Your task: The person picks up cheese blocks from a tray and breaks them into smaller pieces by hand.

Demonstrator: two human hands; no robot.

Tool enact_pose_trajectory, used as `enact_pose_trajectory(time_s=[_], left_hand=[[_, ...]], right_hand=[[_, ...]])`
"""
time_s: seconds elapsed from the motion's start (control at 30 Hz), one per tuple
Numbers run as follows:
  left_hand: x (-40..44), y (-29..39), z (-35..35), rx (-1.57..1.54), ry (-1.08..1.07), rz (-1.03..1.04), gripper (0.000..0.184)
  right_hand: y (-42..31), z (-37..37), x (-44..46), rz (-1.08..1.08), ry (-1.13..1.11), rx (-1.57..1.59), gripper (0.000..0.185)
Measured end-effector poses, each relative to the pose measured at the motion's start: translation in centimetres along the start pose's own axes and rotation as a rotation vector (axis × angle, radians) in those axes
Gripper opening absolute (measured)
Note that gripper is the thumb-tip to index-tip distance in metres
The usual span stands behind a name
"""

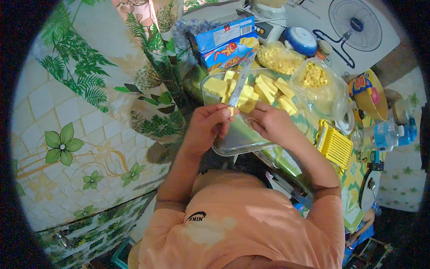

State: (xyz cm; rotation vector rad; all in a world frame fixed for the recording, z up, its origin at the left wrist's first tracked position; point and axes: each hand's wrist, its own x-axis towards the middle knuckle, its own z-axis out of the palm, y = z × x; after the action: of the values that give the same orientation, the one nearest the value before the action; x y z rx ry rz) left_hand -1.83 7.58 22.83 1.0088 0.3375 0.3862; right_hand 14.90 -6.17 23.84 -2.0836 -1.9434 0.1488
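An orange T-shirt (pixel 251 224) sits nearest, before the clear rectangular plastic container (pixel 244 150). Over the container, the left hand (pixel 208 123) pinches its fingers on a small yellow piece (pixel 231 110) beside a long silver metal blade (pixel 239 87). The right hand (pixel 274 123) curls narrowly against a yellow block (pixel 247 99); whether it grips, I cannot tell. The blade's long axis slants across the container's far rim.
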Motion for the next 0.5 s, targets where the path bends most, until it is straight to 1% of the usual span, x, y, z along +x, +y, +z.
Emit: enact_pose_trajectory(time_s=[0.1, 0.2, 0.4, 0.5], left_hand=[[-0.1, 0.1, -0.1, -0.024, -0.001, -0.003, 0.024], [0.0, 0.3, 0.1, -0.009, -0.004, 0.001, 0.023], [0.3, 0.0, 0.1, -0.012, -0.011, 0.004, 0.022], [0.4, 0.0, 0.0, -0.007, -0.023, 0.005, 0.023]], right_hand=[[0.4, -1.6, -0.3, 0.043, -0.116, 0.001, 0.019], [0.1, -2.2, -0.8, 0.082, -0.181, 0.058, 0.023], [0.1, -1.2, -0.6, 0.096, -0.183, 0.024, 0.035], [0.5, -0.7, -0.7, 0.124, -0.191, 0.048, 0.036]])
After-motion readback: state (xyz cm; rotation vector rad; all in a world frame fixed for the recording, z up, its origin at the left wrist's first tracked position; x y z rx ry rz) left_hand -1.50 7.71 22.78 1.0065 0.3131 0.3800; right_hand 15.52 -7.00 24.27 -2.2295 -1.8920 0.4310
